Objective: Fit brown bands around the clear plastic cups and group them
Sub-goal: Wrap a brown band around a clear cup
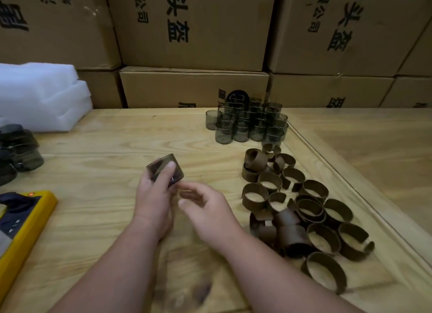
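My left hand grips a clear plastic cup with a brown band around it, held tilted above the middle of the wooden table. Just to its right, my right hand hovers with loosely curled fingers and holds nothing. A cluster of bare clear cups stands at the back of the table. Several loose brown bands lie scattered on the right. Banded cups are grouped at the far left edge.
A yellow device lies at the left front. White foam sheets sit at the back left. Stacked cardboard boxes wall off the back. A seam where the table meets another surface runs diagonally on the right.
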`<move>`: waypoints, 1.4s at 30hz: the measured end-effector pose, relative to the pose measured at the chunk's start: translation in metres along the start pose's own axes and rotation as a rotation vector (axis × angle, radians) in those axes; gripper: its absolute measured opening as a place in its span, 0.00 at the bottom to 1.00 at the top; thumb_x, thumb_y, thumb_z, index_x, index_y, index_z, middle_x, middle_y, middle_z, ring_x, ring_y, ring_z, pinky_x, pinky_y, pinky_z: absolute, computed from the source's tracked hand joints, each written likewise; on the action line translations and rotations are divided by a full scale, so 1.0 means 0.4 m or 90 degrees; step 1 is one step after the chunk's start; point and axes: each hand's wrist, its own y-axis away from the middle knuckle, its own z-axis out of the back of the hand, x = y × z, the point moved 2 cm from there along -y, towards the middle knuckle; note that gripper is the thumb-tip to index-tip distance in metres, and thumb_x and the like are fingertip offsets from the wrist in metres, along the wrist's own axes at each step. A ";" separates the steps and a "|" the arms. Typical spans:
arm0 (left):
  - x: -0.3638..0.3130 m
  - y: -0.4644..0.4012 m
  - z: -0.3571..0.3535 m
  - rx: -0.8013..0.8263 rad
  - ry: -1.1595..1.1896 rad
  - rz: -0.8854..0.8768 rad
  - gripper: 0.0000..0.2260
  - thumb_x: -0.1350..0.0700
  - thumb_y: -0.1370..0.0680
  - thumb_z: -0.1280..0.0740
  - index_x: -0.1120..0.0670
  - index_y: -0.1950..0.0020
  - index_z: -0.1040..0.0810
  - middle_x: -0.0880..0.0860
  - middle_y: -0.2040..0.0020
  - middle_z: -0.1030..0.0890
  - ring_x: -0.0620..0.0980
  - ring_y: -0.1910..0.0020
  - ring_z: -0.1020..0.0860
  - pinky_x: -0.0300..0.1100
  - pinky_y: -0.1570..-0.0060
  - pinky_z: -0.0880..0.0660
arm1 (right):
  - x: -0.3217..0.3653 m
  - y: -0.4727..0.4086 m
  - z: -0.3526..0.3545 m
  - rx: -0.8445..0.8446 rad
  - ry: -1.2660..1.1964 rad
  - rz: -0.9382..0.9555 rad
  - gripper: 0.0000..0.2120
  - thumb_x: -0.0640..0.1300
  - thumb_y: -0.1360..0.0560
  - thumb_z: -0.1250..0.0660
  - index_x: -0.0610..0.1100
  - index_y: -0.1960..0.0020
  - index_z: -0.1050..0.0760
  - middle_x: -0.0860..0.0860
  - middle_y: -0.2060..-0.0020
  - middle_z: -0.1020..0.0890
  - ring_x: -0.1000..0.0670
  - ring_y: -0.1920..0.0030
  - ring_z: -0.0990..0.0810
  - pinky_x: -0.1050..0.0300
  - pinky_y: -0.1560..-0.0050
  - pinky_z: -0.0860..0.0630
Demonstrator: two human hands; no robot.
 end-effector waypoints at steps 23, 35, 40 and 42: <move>0.037 -0.146 -0.069 0.087 0.210 0.131 0.21 0.53 0.21 0.46 0.60 0.49 0.14 0.63 0.48 0.17 0.59 0.51 0.17 0.49 0.44 0.22 | -0.051 -0.260 -0.047 -0.188 -0.055 -0.003 0.33 0.56 0.26 0.30 0.49 0.24 0.31 0.66 0.40 0.28 0.76 0.46 0.26 0.78 0.48 0.29; -0.002 -0.162 -0.081 0.049 0.330 0.171 0.21 0.55 0.29 0.38 0.60 0.37 0.25 0.65 0.40 0.22 0.62 0.42 0.25 0.53 0.42 0.25 | -0.044 -0.290 -0.055 -0.220 -0.137 0.041 0.24 0.53 0.34 0.24 0.60 0.41 0.28 0.57 0.48 0.17 0.59 0.50 0.16 0.65 0.49 0.21; -0.005 -0.154 -0.082 0.025 0.271 0.141 0.24 0.56 0.26 0.36 0.58 0.29 0.25 0.65 0.40 0.17 0.63 0.40 0.22 0.59 0.33 0.29 | -0.029 -0.285 -0.038 -0.240 -0.203 0.044 0.21 0.54 0.29 0.22 0.55 0.41 0.26 0.52 0.54 0.14 0.57 0.55 0.14 0.65 0.56 0.22; -0.005 -0.153 -0.085 0.042 0.241 0.115 0.20 0.58 0.21 0.39 0.54 0.28 0.25 0.65 0.39 0.17 0.61 0.43 0.21 0.56 0.38 0.26 | -0.023 -0.287 -0.033 -0.241 -0.217 0.047 0.25 0.61 0.34 0.26 0.53 0.42 0.26 0.50 0.56 0.14 0.54 0.55 0.14 0.65 0.57 0.22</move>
